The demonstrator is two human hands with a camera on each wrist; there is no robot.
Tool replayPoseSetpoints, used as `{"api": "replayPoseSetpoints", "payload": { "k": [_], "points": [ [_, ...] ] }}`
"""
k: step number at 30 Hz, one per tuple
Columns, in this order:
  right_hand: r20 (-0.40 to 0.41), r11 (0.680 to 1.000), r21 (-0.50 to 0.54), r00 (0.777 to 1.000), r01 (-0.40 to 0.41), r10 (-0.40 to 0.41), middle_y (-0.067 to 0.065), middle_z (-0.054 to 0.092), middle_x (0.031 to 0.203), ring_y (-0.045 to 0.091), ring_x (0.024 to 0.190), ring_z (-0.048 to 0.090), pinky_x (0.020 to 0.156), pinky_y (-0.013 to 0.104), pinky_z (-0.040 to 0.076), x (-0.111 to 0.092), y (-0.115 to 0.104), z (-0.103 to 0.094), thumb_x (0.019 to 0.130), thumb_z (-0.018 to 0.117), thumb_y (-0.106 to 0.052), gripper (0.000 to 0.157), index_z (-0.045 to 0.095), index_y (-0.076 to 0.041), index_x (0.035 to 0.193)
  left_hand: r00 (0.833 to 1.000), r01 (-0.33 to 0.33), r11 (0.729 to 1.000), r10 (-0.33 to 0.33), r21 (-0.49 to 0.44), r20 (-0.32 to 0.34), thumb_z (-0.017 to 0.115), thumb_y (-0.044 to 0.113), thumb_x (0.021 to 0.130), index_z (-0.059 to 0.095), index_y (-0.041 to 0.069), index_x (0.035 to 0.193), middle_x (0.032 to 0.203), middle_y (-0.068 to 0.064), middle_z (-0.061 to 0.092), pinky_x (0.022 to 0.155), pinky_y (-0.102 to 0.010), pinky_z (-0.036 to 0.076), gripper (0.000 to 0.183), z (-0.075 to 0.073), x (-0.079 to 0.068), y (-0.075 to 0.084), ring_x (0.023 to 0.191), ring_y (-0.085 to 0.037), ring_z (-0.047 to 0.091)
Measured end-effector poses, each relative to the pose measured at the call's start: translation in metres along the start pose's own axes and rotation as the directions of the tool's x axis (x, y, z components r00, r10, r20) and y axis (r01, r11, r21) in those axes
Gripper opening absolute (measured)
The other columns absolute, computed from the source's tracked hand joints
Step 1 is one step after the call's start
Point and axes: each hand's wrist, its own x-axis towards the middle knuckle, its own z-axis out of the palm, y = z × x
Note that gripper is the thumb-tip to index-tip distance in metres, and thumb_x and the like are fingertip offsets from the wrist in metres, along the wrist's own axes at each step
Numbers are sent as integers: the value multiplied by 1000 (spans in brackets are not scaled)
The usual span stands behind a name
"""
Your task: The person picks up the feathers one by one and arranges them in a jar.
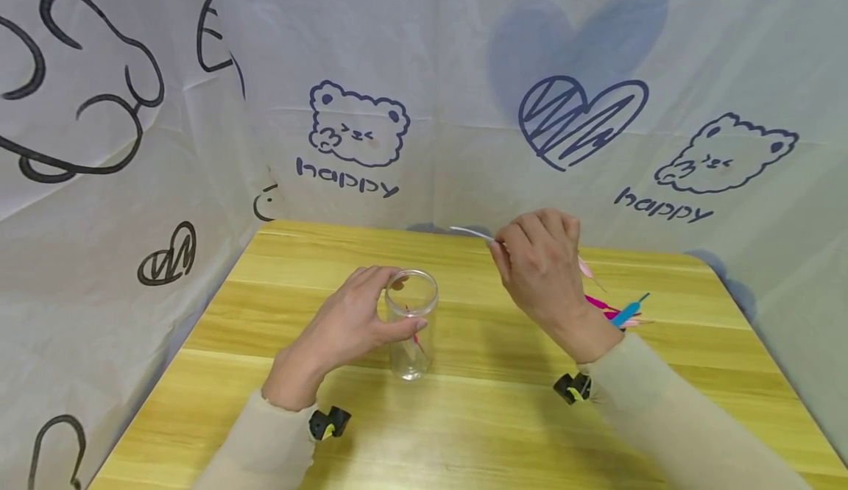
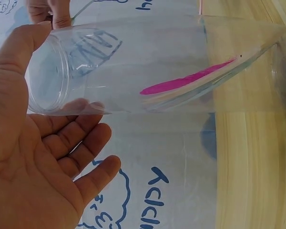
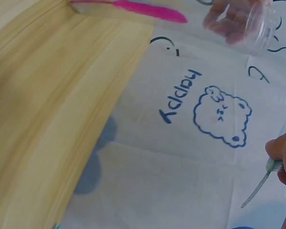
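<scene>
A clear cylindrical jar (image 1: 411,361) stands upright on the table, its mouth uncovered. My left hand (image 1: 344,324) holds it near the rim, thumb in front and fingers behind. Inside lean a magenta feather-like piece (image 2: 190,78) and paler ones (image 2: 205,87); their exact number is unclear. Up and to the right of the jar, my right hand (image 1: 539,269) pinches a pale, slim feather-like piece (image 1: 472,233). Its thin stem (image 3: 256,189) points away from the fingertips in the right wrist view. The hand covers the rest of it.
Right of my right hand, several similar pieces lie heaped on the wooden table (image 1: 477,424), among them a blue one (image 1: 629,313), a magenta one (image 1: 599,303) and a pale pink one (image 1: 585,268). White printed cloth (image 1: 450,166) hangs behind the table's far edge.
</scene>
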Motion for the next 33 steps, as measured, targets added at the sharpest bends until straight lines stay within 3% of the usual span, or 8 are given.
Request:
{"api": "replayPoseSetpoints", "payload": {
  "k": [8, 25, 33],
  "points": [
    [17, 999, 26, 1000, 23, -23, 12, 65, 83, 35, 89, 54, 82, 53, 35, 14, -16, -5, 99, 73, -14, 18, 68, -2, 86, 1000, 10, 999, -10, -39, -1, 82, 61, 85, 56, 15, 147, 142, -4, 61, 108, -53, 52, 81, -1, -2, -1, 130, -26, 56],
    [66, 991, 125, 997, 36, -45, 7, 66, 84, 32, 91, 55, 83, 51, 36, 40, -51, -5, 95, 79, -14, 15, 70, -5, 85, 998, -46, 999, 46, -14, -47, 84, 55, 86, 62, 13, 136, 133, -3, 65, 105, -49, 53, 69, -2, 1, 0, 126, -25, 59],
    [116, 992, 118, 992, 36, -50, 5, 68, 85, 29, 93, 57, 84, 49, 37, 54, -63, -8, 96, 78, -16, 15, 72, -8, 86, 998, -48, 999, 47, -7, -45, 83, 54, 86, 62, 12, 136, 134, -3, 65, 107, -48, 52, 68, -2, 2, 0, 126, -25, 59]
  ]
}}
